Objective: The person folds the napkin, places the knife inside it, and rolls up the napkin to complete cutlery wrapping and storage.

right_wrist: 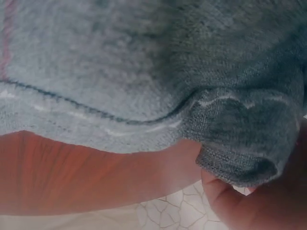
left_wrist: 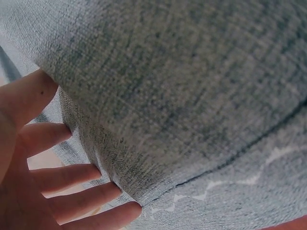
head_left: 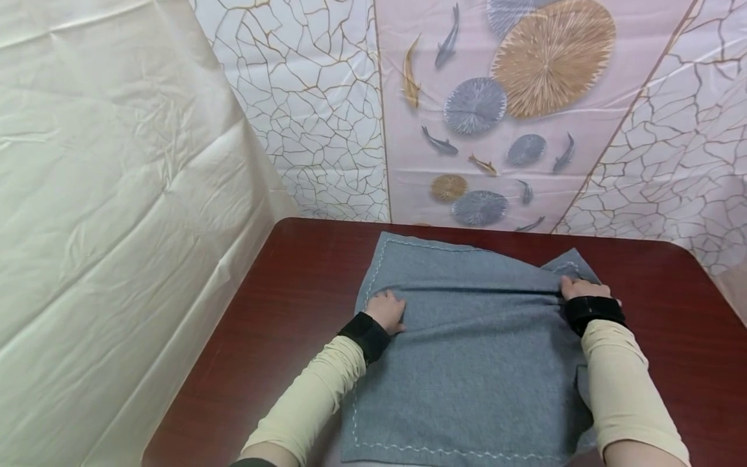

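Note:
A grey-blue cloth (head_left: pixel 467 383) with wavy white stitching along its borders lies over the table, creased across its upper part. On its left side rests my left hand (head_left: pixel 386 311). In the left wrist view the fingers (left_wrist: pixel 81 179) of that hand are spread and nearly straight, their tips against a fold of the cloth. My right hand (head_left: pixel 585 290) grips the right edge near the far corner, and taut creases run from it toward the left. The right wrist view shows this edge rolled up at the right fingers (right_wrist: pixel 218 189), with part of the hand in shadow.
The dark red-brown table (head_left: pixel 233 363) has rounded far corners. Behind it hangs a patterned backdrop (head_left: pixel 473 162) with fish and round leaf shapes. A cream sheet (head_left: pixel 117 227) drapes along the left side. Another bit of cloth shows below the right forearm.

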Available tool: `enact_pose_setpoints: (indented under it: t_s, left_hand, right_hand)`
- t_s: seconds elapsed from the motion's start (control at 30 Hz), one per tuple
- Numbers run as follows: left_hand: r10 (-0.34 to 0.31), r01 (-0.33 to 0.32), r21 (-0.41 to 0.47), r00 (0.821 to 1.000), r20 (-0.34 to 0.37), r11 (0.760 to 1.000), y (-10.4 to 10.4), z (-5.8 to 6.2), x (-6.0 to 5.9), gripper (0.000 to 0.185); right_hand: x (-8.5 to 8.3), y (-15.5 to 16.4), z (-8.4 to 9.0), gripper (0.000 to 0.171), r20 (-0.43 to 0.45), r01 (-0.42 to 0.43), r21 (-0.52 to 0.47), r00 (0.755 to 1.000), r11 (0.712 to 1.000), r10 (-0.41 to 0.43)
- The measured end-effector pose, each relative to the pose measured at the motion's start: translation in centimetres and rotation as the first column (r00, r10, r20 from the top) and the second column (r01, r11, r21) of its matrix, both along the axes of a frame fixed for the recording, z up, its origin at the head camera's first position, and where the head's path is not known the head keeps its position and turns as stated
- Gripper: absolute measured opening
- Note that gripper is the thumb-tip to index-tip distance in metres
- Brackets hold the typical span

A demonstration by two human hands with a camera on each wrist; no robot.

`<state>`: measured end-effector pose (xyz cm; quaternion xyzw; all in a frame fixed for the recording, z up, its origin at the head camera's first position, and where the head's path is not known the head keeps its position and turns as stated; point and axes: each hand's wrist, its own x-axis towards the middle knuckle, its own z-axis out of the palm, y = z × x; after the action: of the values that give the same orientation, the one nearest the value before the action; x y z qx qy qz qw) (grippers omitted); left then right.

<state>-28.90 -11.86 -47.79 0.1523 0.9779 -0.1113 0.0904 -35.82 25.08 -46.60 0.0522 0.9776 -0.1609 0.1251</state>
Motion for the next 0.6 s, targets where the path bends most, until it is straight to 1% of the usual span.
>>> enact_pose_setpoints:
  t_s: [0.1,0.2,0.23,0.27,0.33,0.37,0.43,0.5,0.57,0.6]
  left_hand:
    - [-0.004,0.004,0.001,1.000,-0.011,1.000,-0.1,-0.1,-0.1,0.051]
    - [-0.006,0.006,0.001,1.000,-0.013,1.000,-0.2,-0.3,-0.2,0.051]
    - [-0.004,0.004,-0.001,1.000,-0.012,1.000,-0.2,-0.3,-0.2,0.051]
    - [-0.001,0.001,0.000,1.000,-0.009,1.000,-0.2,-0.3,-0.1,0.051]
    - [0.005,-0.005,0.001,1.000,-0.003,1.000,-0.2,-0.3,-0.1,0.051]
    - [0.007,-0.007,0.001,1.000,-0.002,1.000,-0.1,-0.3,-0.1,0.051]
    - [0.009,-0.009,0.004,1.000,0.003,1.000,-0.1,-0.3,-0.1,0.051]
    - [0.007,-0.007,0.007,1.000,0.004,1.000,-0.1,-0.3,-0.1,0.052]
    - [0.004,-0.004,0.011,1.000,0.005,1.000,-0.2,-0.2,-0.1,0.052]
    - [0.003,-0.003,0.013,1.000,0.003,1.000,-0.2,-0.1,-0.1,0.052]
  right_hand:
    - [-1.3,1.3,-1.9,0.067,-0.025,-0.073,0.051,0.997,0.996,0.075]
    - [-2.4,2.2,-3.3,0.063,-0.058,-0.143,0.092,0.987,0.986,0.148]
    - [-2.6,2.3,-3.7,0.059,-0.067,-0.184,0.129,0.979,0.974,0.193]
    - [-2.9,2.5,-4.0,0.056,-0.077,-0.207,0.151,0.972,0.967,0.220]
    - [-3.2,2.7,-4.6,0.053,-0.097,-0.228,0.188,0.964,0.955,0.249]
    - [-3.3,2.9,-4.9,0.050,-0.100,-0.255,0.225,0.954,0.940,0.283]
    - [-3.3,3.1,-5.5,0.055,-0.105,-0.233,0.220,0.960,0.947,0.261]
    - [-3.1,3.2,-5.7,0.067,-0.101,-0.158,0.165,0.979,0.974,0.176]
    - [-2.8,3.2,-5.6,0.076,-0.087,-0.107,0.129,0.989,0.986,0.118]
    - [-2.6,3.0,-5.4,0.082,-0.081,-0.057,0.104,0.995,0.993,0.066]
